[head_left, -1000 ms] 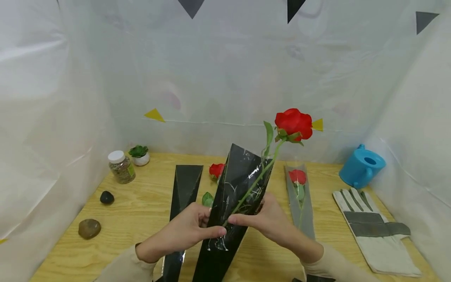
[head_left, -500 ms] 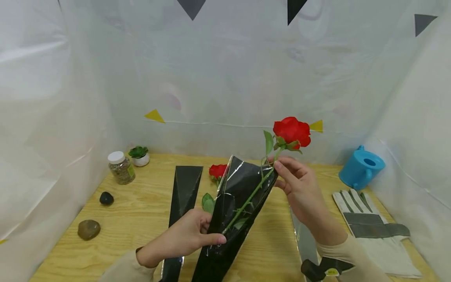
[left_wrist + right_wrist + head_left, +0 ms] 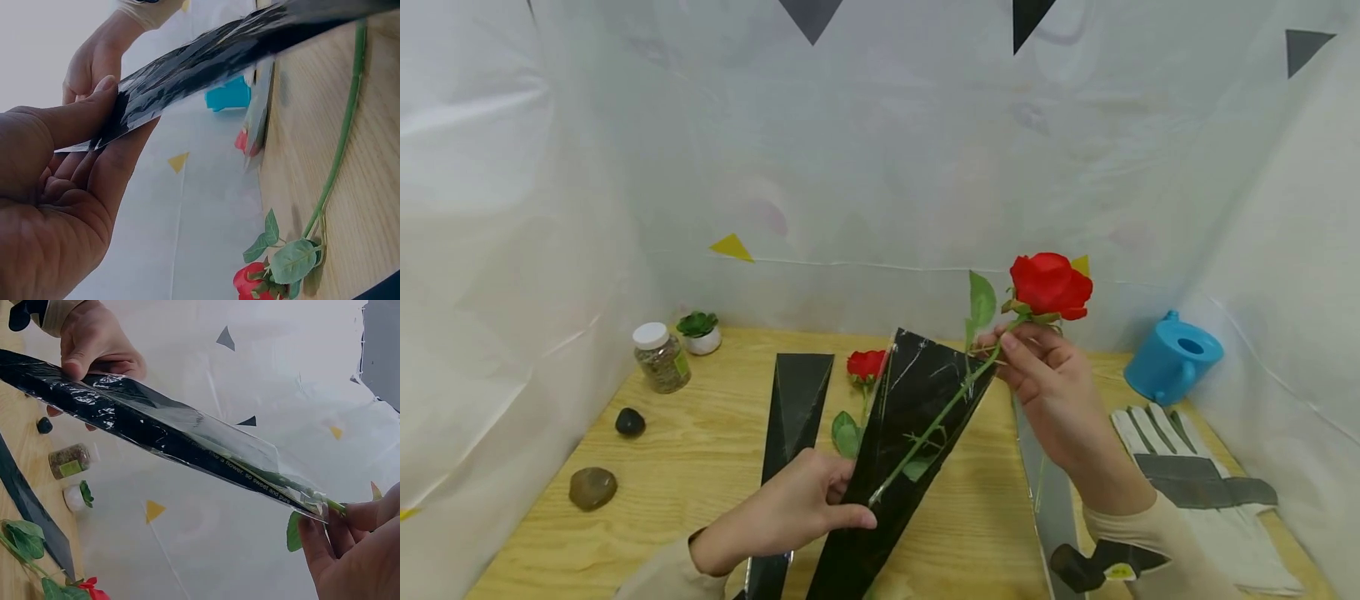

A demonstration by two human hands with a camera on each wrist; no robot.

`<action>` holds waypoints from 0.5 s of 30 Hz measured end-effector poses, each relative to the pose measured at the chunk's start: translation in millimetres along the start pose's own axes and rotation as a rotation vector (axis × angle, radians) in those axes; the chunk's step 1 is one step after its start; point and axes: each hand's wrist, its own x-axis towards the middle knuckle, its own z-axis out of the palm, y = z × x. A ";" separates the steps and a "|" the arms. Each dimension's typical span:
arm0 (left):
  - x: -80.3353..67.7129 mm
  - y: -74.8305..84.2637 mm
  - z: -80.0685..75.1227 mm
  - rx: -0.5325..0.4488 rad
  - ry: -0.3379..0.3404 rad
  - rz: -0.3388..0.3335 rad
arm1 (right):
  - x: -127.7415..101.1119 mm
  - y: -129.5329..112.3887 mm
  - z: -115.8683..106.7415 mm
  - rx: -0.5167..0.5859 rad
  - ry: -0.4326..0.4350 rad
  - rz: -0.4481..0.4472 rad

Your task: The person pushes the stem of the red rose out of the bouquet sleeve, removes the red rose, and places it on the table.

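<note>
Above the table (image 3: pixel 722 433), left grip (image 3: pixel 797 504) pinches sleeve (image 3: pixel 880 442) (lettering (image 3: pixel 244 475): right wrist view only), right grip (image 3: pixel 1056 404) rose (image 3: pixel 1051 287).

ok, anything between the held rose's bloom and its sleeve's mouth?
Yes: the right hand, pinching the stem just under the bloom, at the mouth of the black sleeve. A green leaf sticks up there too.
</note>
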 end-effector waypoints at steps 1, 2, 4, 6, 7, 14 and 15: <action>-0.3 -0.5 -0.1 0.004 -0.003 0.008 | 0.4 -0.5 -0.9 0.010 -0.003 -0.002; -0.4 -1.1 -0.2 0.010 -0.007 0.021 | 0.9 -1.2 -1.7 0.020 -0.007 -0.006; -0.6 -2.8 -0.5 0.018 -0.023 0.049 | 1.9 -2.9 -3.2 0.038 -0.008 -0.014; -0.7 -4.4 -0.7 0.016 -0.048 0.076 | 2.9 -5.7 -5.9 0.081 -0.026 -0.032; -0.7 -5.2 -1.1 0.017 -0.058 0.091 | 3.7 -7.4 -7.4 0.098 -0.029 -0.041; -4.6 -5.9 -8.3 0.058 -0.046 0.161 | 8.1 -21.9 -19.3 0.236 -0.012 -0.089; -5.8 -5.5 -10.2 0.056 -0.044 0.166 | 8.0 -23.6 -20.9 0.253 -0.004 -0.097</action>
